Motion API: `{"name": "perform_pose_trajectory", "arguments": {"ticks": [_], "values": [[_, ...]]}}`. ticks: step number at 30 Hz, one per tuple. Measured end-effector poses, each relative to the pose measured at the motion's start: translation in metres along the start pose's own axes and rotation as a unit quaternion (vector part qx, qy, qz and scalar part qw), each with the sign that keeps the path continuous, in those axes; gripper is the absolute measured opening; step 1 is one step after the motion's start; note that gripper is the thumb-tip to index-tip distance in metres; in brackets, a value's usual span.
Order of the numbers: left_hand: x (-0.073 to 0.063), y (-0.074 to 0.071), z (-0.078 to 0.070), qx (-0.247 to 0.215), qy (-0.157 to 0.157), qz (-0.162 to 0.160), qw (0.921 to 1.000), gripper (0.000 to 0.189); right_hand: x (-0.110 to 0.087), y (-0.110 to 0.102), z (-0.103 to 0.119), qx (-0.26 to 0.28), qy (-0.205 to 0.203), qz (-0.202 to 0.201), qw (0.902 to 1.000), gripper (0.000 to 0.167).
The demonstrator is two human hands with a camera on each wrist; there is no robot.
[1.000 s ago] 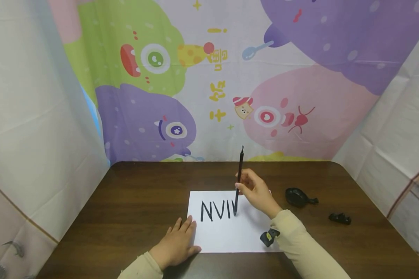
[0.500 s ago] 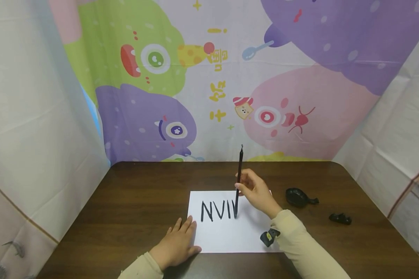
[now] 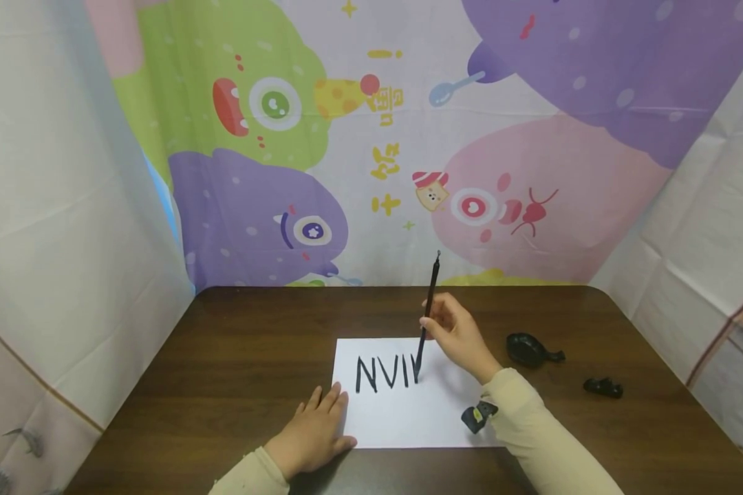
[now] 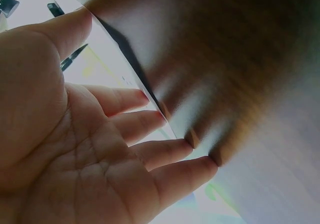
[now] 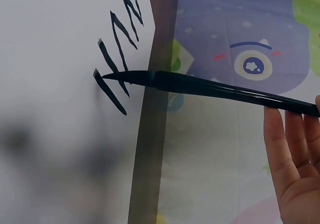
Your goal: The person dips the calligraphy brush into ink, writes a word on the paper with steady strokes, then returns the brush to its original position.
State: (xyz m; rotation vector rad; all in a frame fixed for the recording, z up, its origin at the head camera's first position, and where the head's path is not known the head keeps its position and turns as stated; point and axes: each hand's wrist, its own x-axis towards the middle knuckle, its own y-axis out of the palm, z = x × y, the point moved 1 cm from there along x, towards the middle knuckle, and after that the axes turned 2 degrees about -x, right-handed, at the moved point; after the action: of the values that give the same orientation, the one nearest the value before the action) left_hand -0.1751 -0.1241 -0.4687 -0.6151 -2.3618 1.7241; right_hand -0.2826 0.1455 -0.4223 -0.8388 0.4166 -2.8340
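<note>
Sloping a little to the right, a black writing brush (image 3: pixel 433 285) is pinched between the thumb and fingers of my right hand (image 3: pixel 461 337). Its dark bristle tip (image 5: pixel 117 76) is close to the last inked stroke (image 5: pixel 110 92); the right wrist view seems to show a slight gap above the paper. Black lettering reading "NVI" and further strokes runs across the upper part of a white sheet of paper (image 3: pixel 408 426). My left hand (image 3: pixel 312 430) lies flat, fingers spread, on the sheet's left edge. In the left wrist view, that hand's palm (image 4: pixel 85 169) and straight fingers show.
Right of the paper, a black dish with a short handle (image 3: pixel 525 349) stands on the brown wooden table (image 3: pixel 235 371). Closer to me lies a small black bumpy object (image 3: pixel 603 388). A cartoon-printed curtain (image 3: pixel 384 227) hangs behind the table.
The brush first moves slightly down, lengthening the last stroke. Then my right hand rises a little and the brush's upper end leans to the right. My left hand stays put.
</note>
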Motion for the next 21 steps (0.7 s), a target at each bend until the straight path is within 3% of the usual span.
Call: {"name": "perform_pose_trajectory", "arguments": {"ticks": [6,11,16,21], "values": [[0.0,0.0,0.0,-0.001,0.001,-0.005,1.0,0.077,0.001,0.0,0.001,0.003,0.007,-0.029,0.9995,0.023],[0.0,0.001,0.0,-0.002,0.001,-0.005,1.0,0.077,0.0,0.001,0.014,-0.009,0.009,-0.047,0.9988,0.022],[0.0,0.001,0.001,-0.002,0.0,-0.002,1.0,0.078,-0.002,0.0,0.03,-0.029,0.0,-0.05,0.9983,0.02],[0.0,0.001,0.001,-0.002,-0.002,0.002,1.0,0.078,-0.002,0.0,0.033,-0.03,-0.004,-0.048,0.9984,0.019]]}}
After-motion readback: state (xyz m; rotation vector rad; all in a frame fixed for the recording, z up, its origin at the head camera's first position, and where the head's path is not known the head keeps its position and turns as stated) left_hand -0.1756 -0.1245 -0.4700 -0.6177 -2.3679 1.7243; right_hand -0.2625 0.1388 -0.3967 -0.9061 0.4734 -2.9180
